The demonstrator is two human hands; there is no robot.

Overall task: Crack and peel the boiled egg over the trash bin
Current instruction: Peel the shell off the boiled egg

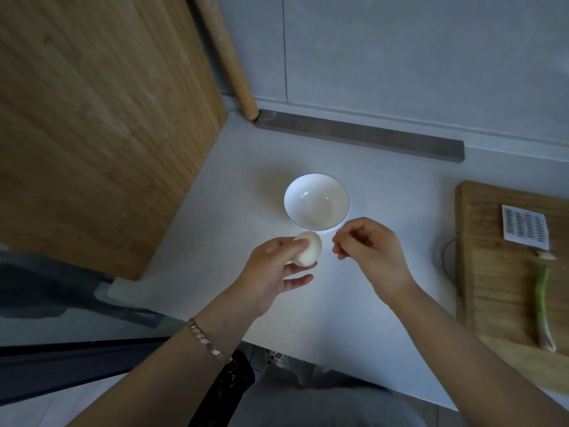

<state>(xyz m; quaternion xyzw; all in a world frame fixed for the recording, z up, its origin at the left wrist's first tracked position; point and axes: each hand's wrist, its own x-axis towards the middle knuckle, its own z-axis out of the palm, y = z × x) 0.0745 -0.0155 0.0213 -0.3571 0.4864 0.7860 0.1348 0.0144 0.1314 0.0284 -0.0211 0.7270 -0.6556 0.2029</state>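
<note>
My left hand [271, 272] holds a pale boiled egg [309, 249] between thumb and fingers, just above the white counter [354, 303]. The egg's visible surface looks smooth and whitish. My right hand [369, 251] hovers a short way to the egg's right, its fingertips pinched loosely together; whether a bit of shell sits between them is too small to tell. A white bowl [317, 201] with nothing in it stands on the counter just behind both hands. No trash bin is in view.
A large bamboo board [92, 118] leans at the left, a wooden rolling pin [228, 57] stands against the wall. At the right lies a wooden cutting board [492, 272] with a green scallion [543, 306] and a small printed white card [526, 228].
</note>
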